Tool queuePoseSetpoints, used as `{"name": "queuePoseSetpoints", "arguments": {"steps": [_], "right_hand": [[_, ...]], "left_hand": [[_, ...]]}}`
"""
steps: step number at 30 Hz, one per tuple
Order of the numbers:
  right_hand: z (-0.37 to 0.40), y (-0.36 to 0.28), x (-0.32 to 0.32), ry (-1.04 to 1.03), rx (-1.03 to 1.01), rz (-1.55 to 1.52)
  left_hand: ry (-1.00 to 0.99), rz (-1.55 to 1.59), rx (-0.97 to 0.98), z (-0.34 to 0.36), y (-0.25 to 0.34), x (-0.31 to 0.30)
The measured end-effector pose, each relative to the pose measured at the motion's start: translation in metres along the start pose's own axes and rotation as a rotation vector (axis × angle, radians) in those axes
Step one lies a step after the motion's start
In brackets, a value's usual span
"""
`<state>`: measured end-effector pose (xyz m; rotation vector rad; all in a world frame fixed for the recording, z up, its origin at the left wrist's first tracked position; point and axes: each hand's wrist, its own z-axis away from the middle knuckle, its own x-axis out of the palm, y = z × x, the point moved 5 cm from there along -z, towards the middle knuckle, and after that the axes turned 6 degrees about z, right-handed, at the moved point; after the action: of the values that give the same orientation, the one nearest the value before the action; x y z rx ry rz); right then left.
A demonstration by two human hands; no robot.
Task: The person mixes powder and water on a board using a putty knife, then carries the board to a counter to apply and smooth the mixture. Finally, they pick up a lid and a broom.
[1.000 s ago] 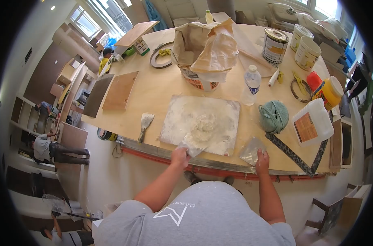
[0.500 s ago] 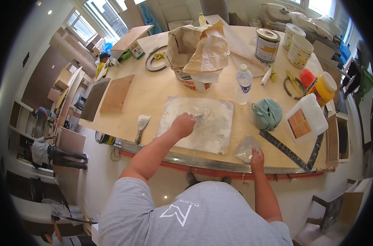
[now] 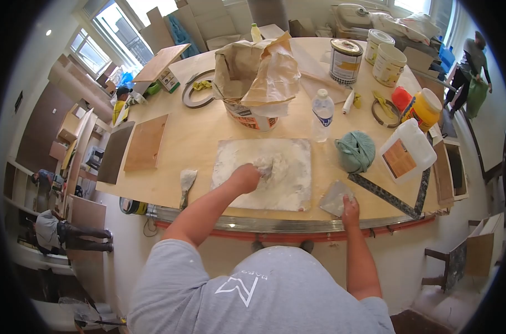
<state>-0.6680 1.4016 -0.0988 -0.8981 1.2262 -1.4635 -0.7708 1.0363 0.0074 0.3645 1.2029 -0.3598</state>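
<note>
My left hand (image 3: 246, 178) is closed around a small putty knife (image 3: 264, 165), its handle mostly hidden by my fingers. The blade touches whitish paste (image 3: 281, 157) spread on a square board (image 3: 298, 195) smeared with the same stuff. To the right of that board, my right hand (image 3: 351, 211) grips a flat thin metal scraper (image 3: 333, 198) by its edge, held near the table's front. Another putty knife (image 3: 187, 186), with a broad pale blade, lies on the table left of the board.
Behind the board stands a bucket (image 3: 256, 119) lined with brown paper, beside a water bottle (image 3: 322, 114). Right of it sit a ball of green cord (image 3: 356, 151), a white jug (image 3: 408, 150), a dark angle strip (image 3: 384, 193) and paint cans (image 3: 345, 61). Other people work farther off.
The whole view has shifted slightly. My left hand has turned a little, with the putty knife still in the paste. At the far right, a person with a green bag has come more fully into view.
</note>
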Motion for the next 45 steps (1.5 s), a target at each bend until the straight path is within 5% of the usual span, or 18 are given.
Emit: {"name": "queuePoseSetpoints", "arguments": {"steps": [5, 11, 16, 19, 21, 23, 25, 27, 30, 31, 34, 36, 38, 40, 45], "right_hand": [[0.003, -0.005, 0.002, 0.031, 0.024, 0.002], [-0.011, 0.023, 0.000, 0.025, -0.002, -0.042], [-0.009, 0.023, -0.004, 0.058, -0.034, 0.069], [-0.008, 0.019, -0.002, 0.017, 0.051, -0.045], [-0.006, 0.016, -0.001, 0.017, 0.032, -0.039], [-0.002, 0.004, 0.001, -0.004, 0.049, -0.034], [0.005, -0.014, 0.004, -0.028, 0.097, -0.044], [0.001, -0.010, 0.002, -0.058, 0.063, -0.012], [-0.004, 0.001, 0.003, -0.062, 0.012, -0.056], [-0.005, 0.003, 0.003, -0.059, -0.006, -0.086], [0.001, -0.006, 0.003, -0.042, 0.103, -0.086], [-0.001, -0.002, 0.003, -0.068, 0.020, -0.079], [-0.003, 0.002, 0.002, -0.089, -0.012, -0.060], [-0.004, 0.007, -0.001, -0.107, 0.009, -0.024], [-0.004, 0.001, -0.006, -0.106, 0.022, 0.157]], "left_hand": [[0.149, 0.219, 0.033, 0.004, -0.036, -0.073], [0.157, 0.165, 0.128, -0.084, -0.022, -0.046], [-0.079, 0.081, 0.192, -0.045, -0.005, -0.031], [0.154, 0.215, 0.268, -0.014, -0.043, -0.041], [0.333, 0.635, -0.140, 0.029, -0.067, -0.055], [0.283, 0.923, -0.507, 0.063, -0.123, 0.016], [0.408, 1.678, -0.719, 0.104, -0.144, 0.104], [0.525, 1.815, -0.961, 0.127, -0.112, 0.135], [0.646, 1.851, -0.966, 0.091, -0.097, 0.181], [0.633, 1.494, -0.741, 0.063, -0.120, 0.214], [0.617, 1.191, -0.766, 0.009, -0.116, 0.150], [0.577, 0.938, -0.717, 0.027, -0.050, -0.005], [0.725, 0.645, -0.392, 0.013, -0.033, -0.030], [0.675, 0.327, -0.143, 0.008, -0.012, -0.032], [0.357, 0.188, -0.019, 0.050, 0.008, 0.013]]}}
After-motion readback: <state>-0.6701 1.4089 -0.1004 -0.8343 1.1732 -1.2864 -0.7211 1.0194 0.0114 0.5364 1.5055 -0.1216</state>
